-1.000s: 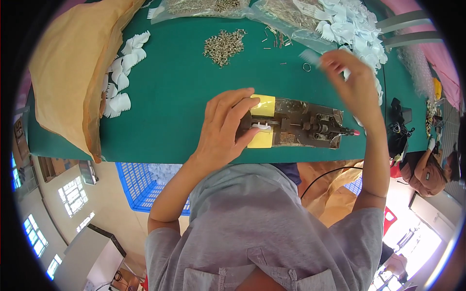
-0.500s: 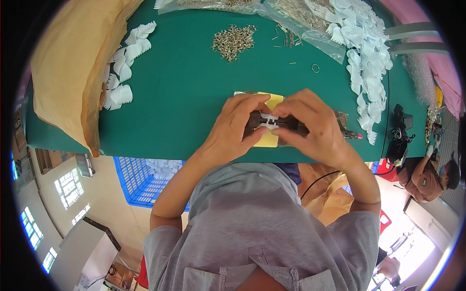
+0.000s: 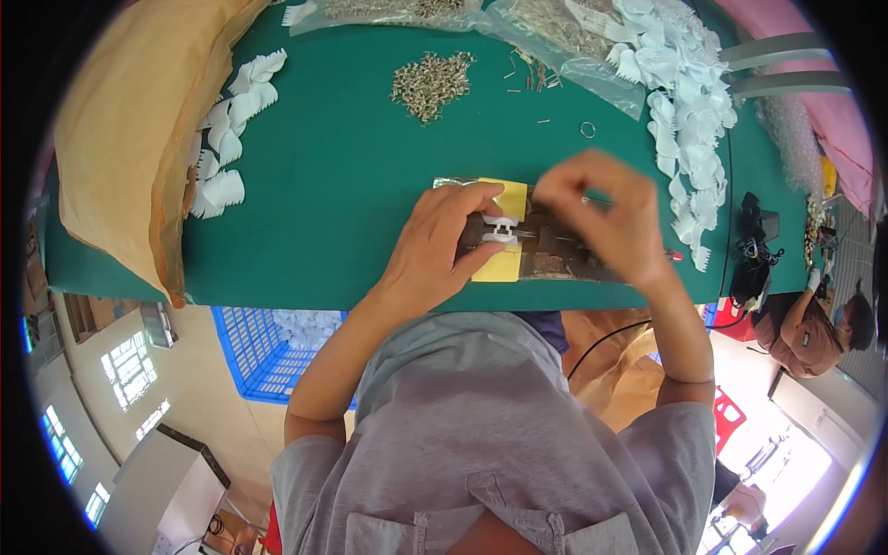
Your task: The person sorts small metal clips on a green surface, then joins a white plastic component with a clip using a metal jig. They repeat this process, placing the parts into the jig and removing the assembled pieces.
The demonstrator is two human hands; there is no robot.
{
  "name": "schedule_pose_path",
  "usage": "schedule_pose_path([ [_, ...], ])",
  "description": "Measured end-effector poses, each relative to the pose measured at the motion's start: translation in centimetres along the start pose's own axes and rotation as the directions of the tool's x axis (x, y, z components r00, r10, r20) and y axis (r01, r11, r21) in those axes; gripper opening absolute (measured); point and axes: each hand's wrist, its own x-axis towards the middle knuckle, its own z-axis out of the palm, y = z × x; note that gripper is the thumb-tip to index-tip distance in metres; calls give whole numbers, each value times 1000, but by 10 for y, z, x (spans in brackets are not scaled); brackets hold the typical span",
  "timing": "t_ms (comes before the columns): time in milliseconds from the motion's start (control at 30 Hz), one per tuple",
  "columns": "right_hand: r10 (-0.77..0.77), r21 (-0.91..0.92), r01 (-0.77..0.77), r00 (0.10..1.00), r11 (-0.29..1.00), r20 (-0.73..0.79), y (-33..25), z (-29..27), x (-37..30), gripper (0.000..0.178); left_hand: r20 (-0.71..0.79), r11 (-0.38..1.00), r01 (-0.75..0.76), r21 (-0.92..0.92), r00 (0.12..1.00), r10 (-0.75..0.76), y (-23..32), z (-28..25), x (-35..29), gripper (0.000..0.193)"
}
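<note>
My left hand pinches a white plastic hair claw clip between thumb and index finger. The clip sits on a dark fixture, across a yellow patch near the table's front edge. A thin metal rod points at the clip from the right. Above the fixture's right half, my right hand is raised off the clip, smeared by motion. Its fingers are curled together, and whatever they may hold is too blurred to name.
On the green table lie a pile of small metal springs, loose pins and a metal ring. White toothed clip pieces lie in a left row and a right heap. A brown paper sack stands left; a blue basket sits below.
My right hand has let go of the clip and lifted away to the right, uncovering the fixture. My left hand stays at the clip. The whole view has shifted slightly.
</note>
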Motion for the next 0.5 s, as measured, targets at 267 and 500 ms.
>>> schedule_pose_path([
  [267, -14, -335, 13, 1000, 942, -1, 68, -23, 72, 13, -4, 999, -20, -39, 1000, 20, 0, 3, 1, 61],
  [500, -54, -425, 153, 970, 892, 236, 57, -12, 65, 12, -17, 999, -39, -32, 999, 38, -3, 1, 0, 61],
])
